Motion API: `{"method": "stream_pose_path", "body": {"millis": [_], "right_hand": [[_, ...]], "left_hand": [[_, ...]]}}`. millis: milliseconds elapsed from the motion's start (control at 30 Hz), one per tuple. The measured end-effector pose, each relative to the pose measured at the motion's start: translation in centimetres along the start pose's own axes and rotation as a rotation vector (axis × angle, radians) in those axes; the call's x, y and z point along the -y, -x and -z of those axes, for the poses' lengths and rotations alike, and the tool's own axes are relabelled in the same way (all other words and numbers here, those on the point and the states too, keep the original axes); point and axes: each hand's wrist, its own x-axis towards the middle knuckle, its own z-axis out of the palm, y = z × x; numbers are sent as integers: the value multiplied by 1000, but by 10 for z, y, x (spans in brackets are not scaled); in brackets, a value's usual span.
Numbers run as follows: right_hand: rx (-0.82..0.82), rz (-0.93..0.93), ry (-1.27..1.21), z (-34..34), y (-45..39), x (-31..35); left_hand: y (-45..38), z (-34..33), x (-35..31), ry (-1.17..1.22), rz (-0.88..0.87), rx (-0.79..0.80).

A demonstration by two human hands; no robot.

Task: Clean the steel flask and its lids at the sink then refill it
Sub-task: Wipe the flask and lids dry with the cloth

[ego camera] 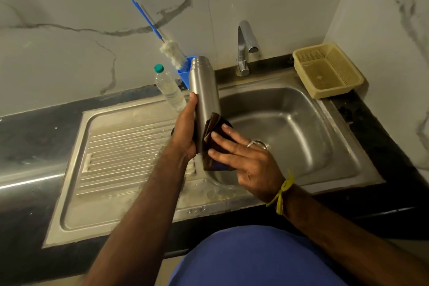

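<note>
Left hand (pixel 185 131) grip: thumb up the side, fingers wrapped behind the flask (pixel 204 90), holding it upright near its lower half, over the left rim of the sink (pixel 290 123). Right hand (pixel 246 155) — fingers straight, pressing a dark folded cloth (pixel 212 146) flat against the flask's lower right side; nothing curled round it that I can see.

Risk as I read it: the cloth is only pressed, not gripped, so a hard wipe could slide it off into the basin. A wet steel wall could also turn or slip in the one-hand hold — flask drops on the drainboard (pixel 120 153).

Flask: brushed steel, tall, narrow, mouth open at top, no lid on. Lids I can't find here. Tap (pixel 246 46) behind, no water running. Bottle (pixel 169 88) and brush (pixel 171 52) stand just beyond on the tabletop, basket (pixel 327 69) far right.
</note>
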Motion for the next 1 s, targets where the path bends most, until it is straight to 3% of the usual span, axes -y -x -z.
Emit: {"method": "stream_pose_path", "body": {"millis": [133,267,333,400,500,567,667,767,900,1000], "right_hand": [[-181,-319,-193,-3,1,-4],[-144,-225,-185,-2,-3,-1],[-189,-318,-207,-1,-15,-5],[-223,-372,-200,1,-26,-7],[-142,-274,-131,4,-27,-10],[-146,-307,-147,7,-31,-15],[-180,-369,-161,6,-40,-15],[-107,-245,-98,3,-36,-14],[-181,-428,-109,5,-57,-22],[-103,-318,13,10,-75,-20]], "left_hand": [[2,-1,4,39,42,38],[5,6,17,51,70,96],[12,4,25,53,33,124],[19,-1,30,4,-42,95],[26,1,37,0,-120,60],[29,4,39,-42,-139,38],[34,2,43,-59,-77,65],[37,2,45,-18,56,84],[42,2,52,-49,127,32],[42,2,60,-55,104,73]]}}
